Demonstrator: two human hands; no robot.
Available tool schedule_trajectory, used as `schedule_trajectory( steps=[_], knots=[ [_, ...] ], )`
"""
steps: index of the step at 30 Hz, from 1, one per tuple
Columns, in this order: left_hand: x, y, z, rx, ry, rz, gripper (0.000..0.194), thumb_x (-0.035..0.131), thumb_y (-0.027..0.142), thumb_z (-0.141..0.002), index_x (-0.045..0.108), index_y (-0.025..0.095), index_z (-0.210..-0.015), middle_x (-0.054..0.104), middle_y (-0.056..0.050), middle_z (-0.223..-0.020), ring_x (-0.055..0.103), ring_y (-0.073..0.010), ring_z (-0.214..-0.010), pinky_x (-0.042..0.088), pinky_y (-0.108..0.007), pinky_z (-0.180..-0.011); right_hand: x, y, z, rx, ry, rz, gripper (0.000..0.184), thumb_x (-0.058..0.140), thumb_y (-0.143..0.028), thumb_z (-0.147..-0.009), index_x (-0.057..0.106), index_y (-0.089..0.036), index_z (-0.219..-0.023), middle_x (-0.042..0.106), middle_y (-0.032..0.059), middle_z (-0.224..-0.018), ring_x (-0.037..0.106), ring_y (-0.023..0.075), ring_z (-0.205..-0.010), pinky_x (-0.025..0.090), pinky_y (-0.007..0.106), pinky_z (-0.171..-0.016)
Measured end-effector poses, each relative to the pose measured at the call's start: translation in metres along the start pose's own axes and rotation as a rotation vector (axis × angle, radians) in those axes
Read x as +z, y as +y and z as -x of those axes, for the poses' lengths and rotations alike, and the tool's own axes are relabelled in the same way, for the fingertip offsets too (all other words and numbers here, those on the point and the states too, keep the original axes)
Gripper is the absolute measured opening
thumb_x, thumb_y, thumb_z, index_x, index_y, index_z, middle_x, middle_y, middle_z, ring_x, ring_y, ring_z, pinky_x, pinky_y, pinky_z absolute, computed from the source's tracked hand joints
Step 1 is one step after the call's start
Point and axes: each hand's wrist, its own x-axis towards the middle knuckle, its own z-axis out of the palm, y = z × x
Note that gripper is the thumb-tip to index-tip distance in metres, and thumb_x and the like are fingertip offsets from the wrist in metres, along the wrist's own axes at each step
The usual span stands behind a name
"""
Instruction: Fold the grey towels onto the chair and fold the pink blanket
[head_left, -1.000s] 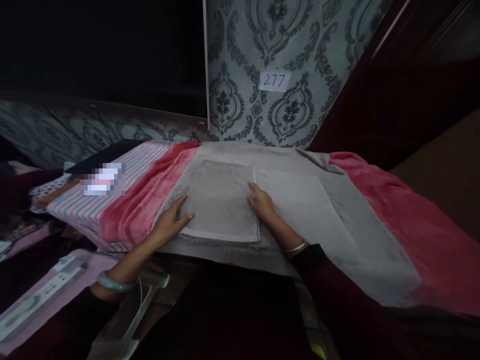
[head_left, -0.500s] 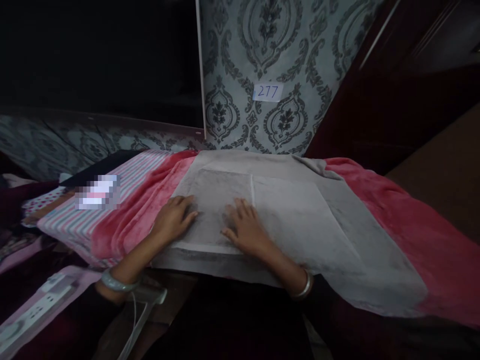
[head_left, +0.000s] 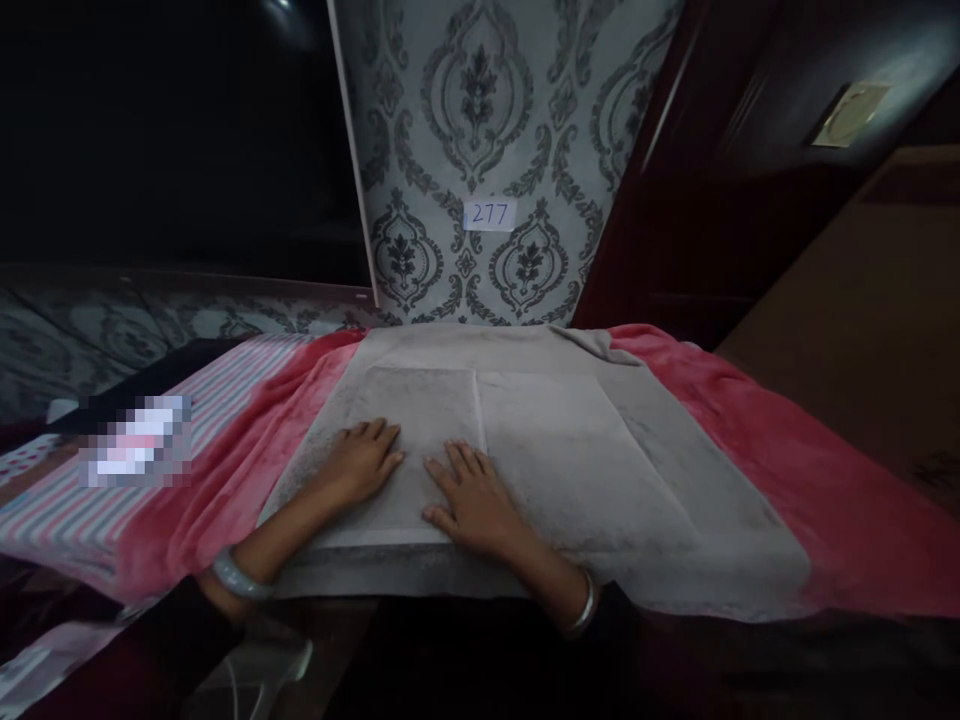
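Observation:
A folded grey towel (head_left: 420,420) lies on top of a wider grey cloth (head_left: 675,480), which covers a red blanket (head_left: 825,470). My left hand (head_left: 360,462) lies flat on the left part of the folded towel, fingers stretched out. My right hand (head_left: 469,495) rests flat beside it on the same towel, fingers spread and pointing away from me. Neither hand holds anything. A bangle sits on each wrist.
A striped sheet (head_left: 67,500) lies to the left of the red blanket. Patterned wallpaper with a paper label reading 277 (head_left: 490,214) stands behind. A dark wooden door (head_left: 750,180) is at the right. A white cable (head_left: 240,680) hangs at the lower left.
My right hand slid from the towel's right edge leftward to its middle and now lies flat beside my left hand. The view has tilted upward and shifted right.

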Motion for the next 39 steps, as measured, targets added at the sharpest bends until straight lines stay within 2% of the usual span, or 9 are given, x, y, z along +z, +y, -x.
schedule_trajectory(
  steps=[6, 11, 15, 19, 22, 24, 31, 34, 39],
  knots=[
    [-0.018, 0.052, -0.089, 0.11, -0.101, 0.038, 0.058, 0.046, 0.032, -0.097, 0.044, 0.018, -0.154, 0.033, -0.016, -0.167, 0.03, -0.0291, -0.155, 0.025, -0.054, -0.124, -0.003, 0.006, 0.011, -0.031, 0.011, -0.03, 0.074, 0.056, -0.059, -0.098, 0.041, -0.021, -0.159, 0.026, 0.019, -0.168, 0.02, 0.0351, -0.157, 0.019, 0.057, -0.126],
    [-0.001, 0.086, -0.137, 0.08, -0.018, 0.029, 0.062, 0.035, 0.039, -0.102, 0.036, 0.014, -0.159, 0.027, -0.02, -0.168, 0.023, -0.0328, -0.157, 0.021, -0.06, -0.124, -0.02, 0.056, 0.032, -0.022, -0.056, -0.059, 0.063, 0.054, -0.048, -0.1, 0.044, -0.024, -0.157, 0.032, 0.0124, -0.167, 0.026, 0.0322, -0.156, 0.023, 0.057, -0.125],
    [0.018, 0.091, -0.141, 0.094, 0.088, -0.004, 0.063, 0.03, 0.044, -0.103, 0.035, 0.016, -0.16, 0.031, -0.018, -0.168, 0.024, -0.0338, -0.157, 0.02, -0.065, -0.123, -0.056, 0.13, 0.037, 0.259, 0.027, -0.01, 0.057, 0.053, -0.036, -0.1, 0.049, -0.02, -0.155, 0.036, 0.0138, -0.165, 0.028, 0.03, -0.155, 0.026, 0.049, -0.125],
    [0.023, 0.088, -0.141, 0.108, 0.116, -0.005, 0.062, 0.032, 0.044, -0.102, 0.039, 0.019, -0.159, 0.034, -0.017, -0.167, 0.028, -0.0357, -0.155, 0.024, -0.066, -0.121, -0.088, 0.202, 0.031, 0.71, 0.256, 0.015, 0.061, 0.055, -0.034, -0.098, 0.047, -0.015, -0.155, 0.048, 0.02, -0.156, 0.043, 0.0306, -0.146, 0.037, 0.044, -0.117],
    [0.022, 0.087, -0.142, 0.124, 0.142, 0.0, 0.062, 0.032, 0.043, -0.102, 0.041, 0.018, -0.158, 0.035, -0.018, -0.166, 0.03, -0.0371, -0.154, 0.025, -0.067, -0.119, -0.097, 0.238, 0.028, 0.956, 0.341, -0.055, 0.053, 0.054, -0.038, -0.097, 0.059, -0.012, -0.143, 0.06, 0.0248, -0.14, 0.058, 0.0341, -0.13, 0.045, 0.046, -0.106],
    [0.023, 0.087, -0.142, 0.134, 0.158, 0.01, 0.062, 0.033, 0.043, -0.102, 0.043, 0.017, -0.157, 0.035, -0.019, -0.165, 0.031, -0.0379, -0.153, 0.026, -0.067, -0.118, -0.098, 0.253, 0.027, 1.008, 0.348, -0.107, 0.049, 0.054, -0.04, -0.096, 0.066, -0.01, -0.133, 0.065, 0.0248, -0.132, 0.063, 0.0333, -0.122, 0.047, 0.043, -0.101],
    [0.024, 0.088, -0.141, 0.151, 0.141, 0.026, 0.061, 0.033, 0.042, -0.102, 0.041, 0.02, -0.158, 0.035, -0.015, -0.166, 0.029, -0.0392, -0.154, 0.024, -0.069, -0.119, -0.107, 0.264, 0.043, 0.959, 0.383, -0.313, 0.045, 0.07, -0.034, -0.084, 0.072, -0.013, -0.124, 0.075, 0.0151, -0.116, 0.07, 0.0266, -0.104, 0.052, 0.033, -0.089],
    [0.023, 0.088, -0.14, 0.149, 0.137, 0.046, 0.059, 0.034, 0.042, -0.102, 0.043, 0.022, -0.157, 0.035, -0.012, -0.167, 0.028, -0.0392, -0.154, 0.022, -0.069, -0.119, -0.111, 0.255, 0.056, 0.915, 0.387, -0.428, 0.047, 0.071, -0.029, -0.082, 0.07, -0.01, -0.125, 0.076, 0.014, -0.109, 0.072, 0.0251, -0.092, 0.056, 0.034, -0.084],
    [0.025, 0.087, -0.139, 0.147, 0.152, 0.114, 0.058, 0.038, 0.04, -0.101, 0.045, 0.022, -0.155, 0.037, -0.012, -0.166, 0.028, -0.039, -0.154, 0.02, -0.07, -0.12, -0.116, 0.242, 0.078, 0.791, 0.42, -0.715, 0.038, 0.074, -0.023, -0.075, 0.076, -0.014, -0.112, 0.076, 0.0172, -0.114, 0.072, 0.0297, -0.099, 0.058, 0.042, -0.088]
  ],
)
